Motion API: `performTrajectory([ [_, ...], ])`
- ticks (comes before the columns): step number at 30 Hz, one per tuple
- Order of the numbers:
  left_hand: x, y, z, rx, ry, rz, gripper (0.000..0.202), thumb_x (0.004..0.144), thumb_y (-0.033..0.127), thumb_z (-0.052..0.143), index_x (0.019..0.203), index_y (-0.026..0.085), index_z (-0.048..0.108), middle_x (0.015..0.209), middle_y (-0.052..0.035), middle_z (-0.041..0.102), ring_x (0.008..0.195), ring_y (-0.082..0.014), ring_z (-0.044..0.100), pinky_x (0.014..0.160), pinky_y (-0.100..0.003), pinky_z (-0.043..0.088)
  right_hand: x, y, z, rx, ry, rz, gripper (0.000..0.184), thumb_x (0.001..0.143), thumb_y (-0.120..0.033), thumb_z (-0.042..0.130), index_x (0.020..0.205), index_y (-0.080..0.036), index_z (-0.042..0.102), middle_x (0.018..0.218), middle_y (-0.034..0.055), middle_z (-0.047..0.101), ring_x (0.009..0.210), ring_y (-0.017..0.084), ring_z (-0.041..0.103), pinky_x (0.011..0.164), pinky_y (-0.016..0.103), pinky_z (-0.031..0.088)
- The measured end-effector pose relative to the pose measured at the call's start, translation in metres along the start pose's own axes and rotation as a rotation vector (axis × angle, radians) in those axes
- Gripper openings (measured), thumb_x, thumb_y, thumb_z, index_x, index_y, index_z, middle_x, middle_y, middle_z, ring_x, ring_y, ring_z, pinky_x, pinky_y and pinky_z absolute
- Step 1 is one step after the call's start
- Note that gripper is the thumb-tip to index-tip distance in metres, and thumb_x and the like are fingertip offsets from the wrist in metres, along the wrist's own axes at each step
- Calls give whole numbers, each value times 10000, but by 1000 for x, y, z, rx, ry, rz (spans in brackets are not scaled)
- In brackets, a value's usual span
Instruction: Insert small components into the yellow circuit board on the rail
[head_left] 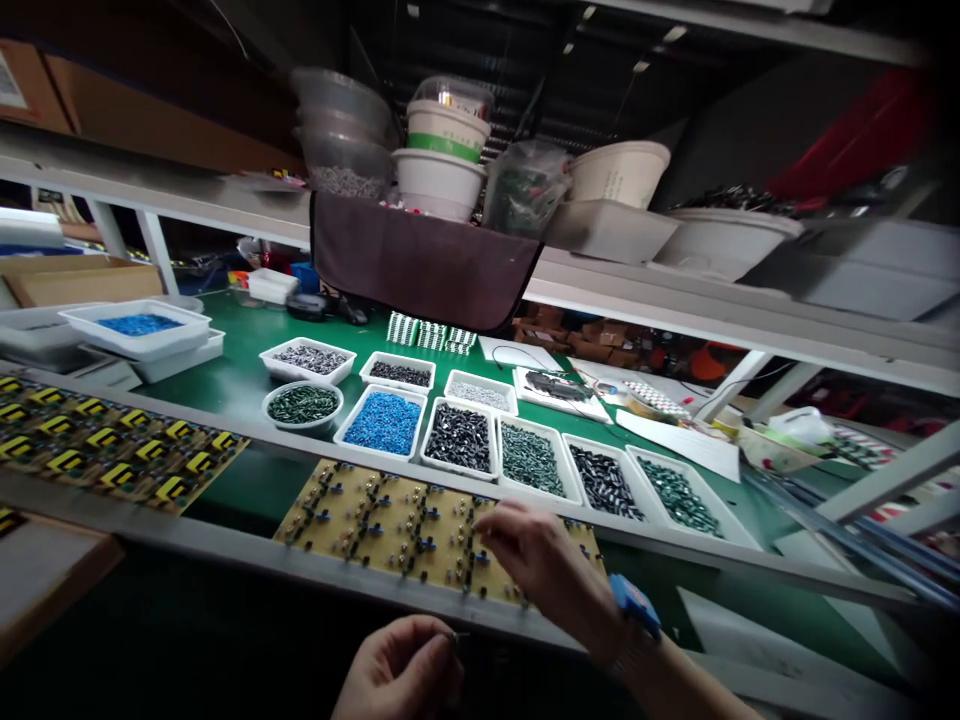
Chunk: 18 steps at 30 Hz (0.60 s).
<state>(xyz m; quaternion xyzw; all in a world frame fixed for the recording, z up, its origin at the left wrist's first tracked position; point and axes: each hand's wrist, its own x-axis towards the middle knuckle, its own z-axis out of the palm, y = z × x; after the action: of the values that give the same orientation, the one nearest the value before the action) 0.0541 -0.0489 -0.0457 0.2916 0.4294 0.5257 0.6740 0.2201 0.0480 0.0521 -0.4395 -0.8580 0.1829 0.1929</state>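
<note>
My right hand (529,555), with a blue watch (635,604) on its wrist, is over the right part of a tan circuit board panel (352,541). Its fingertips are pinched together close to the board; whatever is between them is hidden. Many small components stand on the panel, blue and dark ones among them. Below the panel's front edge, my left hand (405,665) is closed, thumb against forefinger. A small dark electronic component (457,637) with a thin lead pokes out of that pinch.
Behind the panel stand white trays of parts: blue (382,424), black (460,438) and green (531,457), several in all. A second board panel (112,440) with yellow-topped parts lies left. A metal rail (420,590) runs along the front. Overhead, a shelf (600,285) holds tubs.
</note>
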Motion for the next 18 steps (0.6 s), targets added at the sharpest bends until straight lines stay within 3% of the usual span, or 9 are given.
performTrajectory([
  [3,-5,9,4,-181,-9,-42,441,591,529,852,733,132,721,519,14,583,472,-44,426,478,-168,274,-22,-22,8,300,-120,-127,199,914,-180,561,940,-240,749,874,16,697,771,126,649,706,208,468],
  [8,-16,16,16,-267,-42,-84,439,568,506,873,666,112,706,511,39,496,476,-32,361,467,-165,251,-40,-33,20,507,-96,-78,114,827,-220,693,906,-213,774,788,28,700,703,138,645,631,207,475],
  [13,-29,18,20,-231,-62,-99,390,637,466,846,718,104,724,558,23,524,514,-43,388,491,-164,293,-51,-39,17,445,-57,-51,76,807,-241,721,843,-193,768,714,7,676,633,117,608,579,193,440],
  [18,-34,25,14,-154,-135,-118,381,678,469,807,768,103,751,641,-43,656,578,-93,544,526,-176,380,-59,-49,6,239,-54,-120,86,836,-154,668,793,-186,736,737,0,665,663,105,608,613,187,416],
])
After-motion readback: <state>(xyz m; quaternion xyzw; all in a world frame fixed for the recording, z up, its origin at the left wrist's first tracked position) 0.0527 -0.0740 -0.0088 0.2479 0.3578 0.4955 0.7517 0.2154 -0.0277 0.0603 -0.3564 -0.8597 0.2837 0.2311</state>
